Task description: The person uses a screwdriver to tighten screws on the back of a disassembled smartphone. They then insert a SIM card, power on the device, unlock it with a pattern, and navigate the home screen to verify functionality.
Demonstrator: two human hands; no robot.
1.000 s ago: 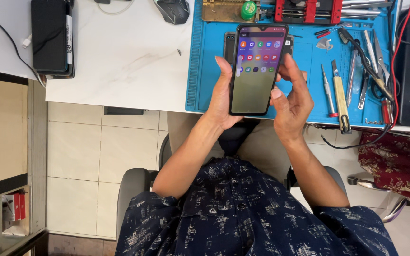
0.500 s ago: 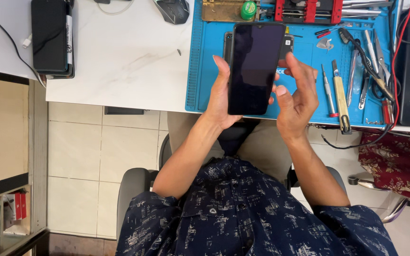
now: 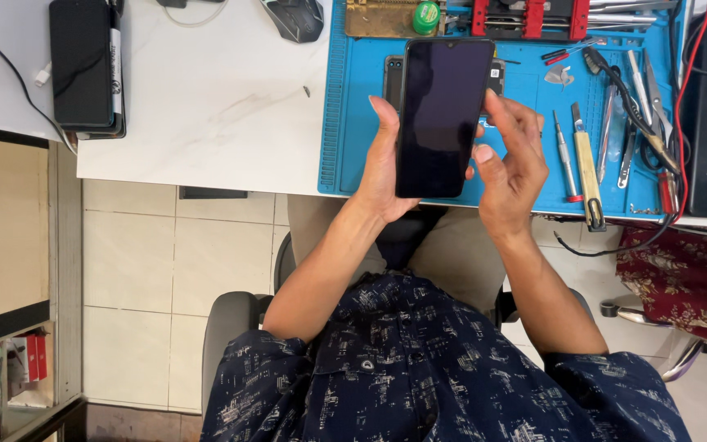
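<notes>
Darkness covers the whole front of the phone: a second ago its screen glowed with rows of coloured icons, half a second ago it had already gone black, and it is black now. The change suggests the display was switched off with a press on the side, so the check of the lit screen seems over and the handset looks ready for its next handling.

The phone stands upright in the air above the near edge of the blue mat, hiding part of a second dark handset that lies flat on the mat. The left hand is closed around the phone, palm behind it and fingers wrapped along its left side. The right hand is half curled beside the phone's right edge, thumb touching that edge, the other fingers loosely bent and gripping nothing else. Both hands have kept much the same places across the three pictures.

Right of the phone, on the mat, lie a yellow-handled tool, a small screwdriver and several tweezers. Left of the mat, the white tabletop carries a black box at its far corner and a mouse near the mat's top edge.
</notes>
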